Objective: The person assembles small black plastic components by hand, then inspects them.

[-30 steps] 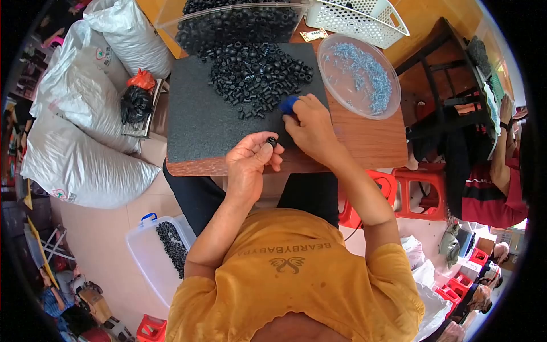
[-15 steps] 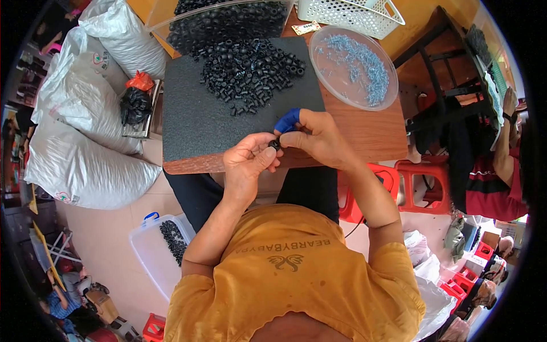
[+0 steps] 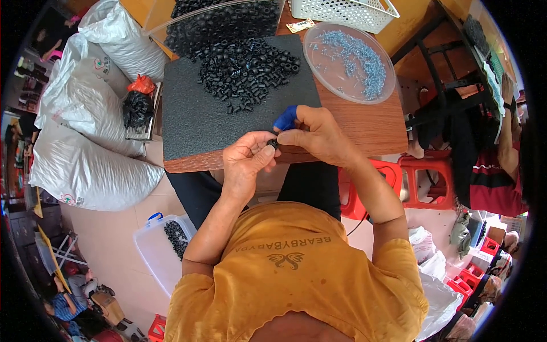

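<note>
My left hand [image 3: 246,162] and my right hand [image 3: 316,135] meet over the near edge of a dark foam mat [image 3: 205,117], both pinching one small black ring-shaped part [image 3: 273,143]. A blue cover sits on my right index finger [image 3: 285,118]. Beyond the hands lies a heap of black ring parts [image 3: 248,68] on the mat. A round clear lid [image 3: 348,61] holding small pale blue pieces rests on the wooden table [image 3: 373,125] at the right.
A clear bin of more black parts [image 3: 222,23] and a white basket [image 3: 347,11] stand at the back. White sacks [image 3: 91,114] lie at the left. A plastic tub [image 3: 165,245] with black parts sits on the floor. Red stools [image 3: 421,176] and another person [image 3: 496,171] are at the right.
My hands have drawn back from the heap toward me and closed together on the small black part at the mat's near edge.
</note>
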`<action>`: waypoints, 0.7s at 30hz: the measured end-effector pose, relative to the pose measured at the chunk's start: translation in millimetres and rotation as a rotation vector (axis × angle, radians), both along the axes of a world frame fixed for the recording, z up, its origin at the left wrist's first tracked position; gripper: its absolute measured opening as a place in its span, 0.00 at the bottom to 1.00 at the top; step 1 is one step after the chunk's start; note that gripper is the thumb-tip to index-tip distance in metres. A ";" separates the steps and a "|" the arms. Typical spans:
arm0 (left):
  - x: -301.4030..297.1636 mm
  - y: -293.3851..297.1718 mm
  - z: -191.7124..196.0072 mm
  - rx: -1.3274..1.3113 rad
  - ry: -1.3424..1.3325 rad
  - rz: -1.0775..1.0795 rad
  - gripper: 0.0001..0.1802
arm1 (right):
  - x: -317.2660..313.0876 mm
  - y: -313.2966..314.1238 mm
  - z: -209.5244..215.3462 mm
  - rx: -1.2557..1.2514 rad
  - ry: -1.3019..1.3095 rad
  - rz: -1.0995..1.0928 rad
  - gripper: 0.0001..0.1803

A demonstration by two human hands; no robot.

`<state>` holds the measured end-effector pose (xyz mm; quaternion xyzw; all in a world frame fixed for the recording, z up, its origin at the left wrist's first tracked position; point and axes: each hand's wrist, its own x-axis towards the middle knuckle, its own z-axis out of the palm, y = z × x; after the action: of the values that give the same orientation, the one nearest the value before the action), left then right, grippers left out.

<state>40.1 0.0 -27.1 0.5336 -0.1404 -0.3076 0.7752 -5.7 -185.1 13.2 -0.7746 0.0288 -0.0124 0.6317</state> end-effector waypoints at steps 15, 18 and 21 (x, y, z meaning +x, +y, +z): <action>-2.8 -5.8 -3.8 0.040 -0.033 0.071 0.10 | -4.5 16.0 -11.8 -0.147 -0.219 -0.122 0.08; -3.5 -7.2 -4.3 0.012 -0.002 0.078 0.10 | -5.8 18.3 -9.1 0.036 -0.103 -0.141 0.08; -3.7 -8.5 -3.9 -0.016 0.013 0.095 0.10 | -5.1 20.2 -9.5 0.102 -0.090 -0.163 0.08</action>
<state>36.4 -8.5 -31.0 0.5316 -0.1123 -0.2729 0.7940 -10.9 -164.9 3.7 -0.7351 0.0638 -0.0972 0.6679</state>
